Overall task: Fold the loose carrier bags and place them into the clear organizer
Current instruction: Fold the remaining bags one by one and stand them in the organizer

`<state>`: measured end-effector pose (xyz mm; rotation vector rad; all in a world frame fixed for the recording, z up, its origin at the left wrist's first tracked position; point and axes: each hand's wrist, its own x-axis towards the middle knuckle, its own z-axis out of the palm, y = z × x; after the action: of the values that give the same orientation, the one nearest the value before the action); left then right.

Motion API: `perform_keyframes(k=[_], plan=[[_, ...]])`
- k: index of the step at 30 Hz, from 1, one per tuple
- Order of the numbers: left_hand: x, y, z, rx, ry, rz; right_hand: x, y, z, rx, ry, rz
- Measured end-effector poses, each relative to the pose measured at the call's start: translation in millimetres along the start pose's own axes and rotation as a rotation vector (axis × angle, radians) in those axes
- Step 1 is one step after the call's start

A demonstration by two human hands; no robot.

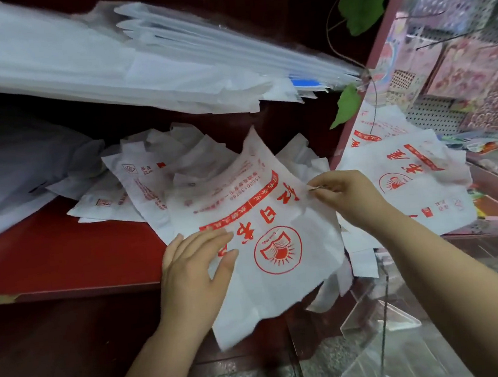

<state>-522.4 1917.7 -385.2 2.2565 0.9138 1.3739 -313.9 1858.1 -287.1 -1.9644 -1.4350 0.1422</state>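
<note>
Left hand (196, 265) lies open, pinning the top carrier bag (267, 265) flat on the red shelf (65, 251) pile while right hand (344, 196) pinches its edge to fold (clear organizer (387, 345) waits lower right).

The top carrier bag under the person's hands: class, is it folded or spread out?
Spread out. The top carrier bag shows its full red logo, left hand flat on it, right hand pinching its edge.
</note>
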Motion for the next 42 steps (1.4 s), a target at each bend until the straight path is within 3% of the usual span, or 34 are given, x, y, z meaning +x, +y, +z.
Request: perform_keyframes(k=[3, 7, 9, 13, 20, 23, 28, 30, 33, 36, 39, 42], plan=[[31.6, 35.0, -7.4, 0.098, -0.061, 0.210, -10.0, -14.8, -17.0, 0.079, -0.082, -0.082], [79.9, 75.4, -16.1, 0.336, -0.351, 0.315, -20.5, -31.1, -33.1, 0.103, -0.159, -0.123], [93.4, 85.7, -17.4, 0.414, -0.448, 0.299, -27.4, -37.7, -40.1, 0.097, -0.177, -0.135], [94.5, 97.9, -24.5, 0.268, -0.562, 0.134, -39.4, -43.8, -51.4, -0.161, -0.167, -0.193], [94.6, 107.8, -40.2, 0.041, -0.481, -0.050, -52.6, -23.6, -76.4, -0.508, 0.210, -0.026], [90.6, 103.4, -40.7, -0.120, -0.368, -0.221, -71.6, -2.0, -79.2, -0.280, 0.400, 0.093], [71.5, 93.1, -40.6, -0.671, -0.250, -0.662, -126.5, 35.6, -44.2, 0.457, 0.550, 0.470], [65.2, 90.1, -41.4, -0.762, -0.226, -0.751, -139.5, 42.4, -21.2, 0.706, 0.471, 0.641], [54.6, 85.3, -41.7, -0.843, -0.234, -0.850, -137.9, 39.4, 3.8, 0.986, 0.152, 0.732], [41.4, 77.3, -42.2, -0.921, -0.258, -0.910, -119.2, 41.4, 13.1, 1.040, -0.011, 0.773], [28.0, 66.0, -39.6, -0.914, -0.281, -0.940, -108.3, 44.2, 21.0, 0.918, -0.027, 0.863], [15.3, 47.3, -34.0, -0.762, -0.342, -0.934, -112.9, 51.1, 30.9, 0.856, -0.018, 0.884]])
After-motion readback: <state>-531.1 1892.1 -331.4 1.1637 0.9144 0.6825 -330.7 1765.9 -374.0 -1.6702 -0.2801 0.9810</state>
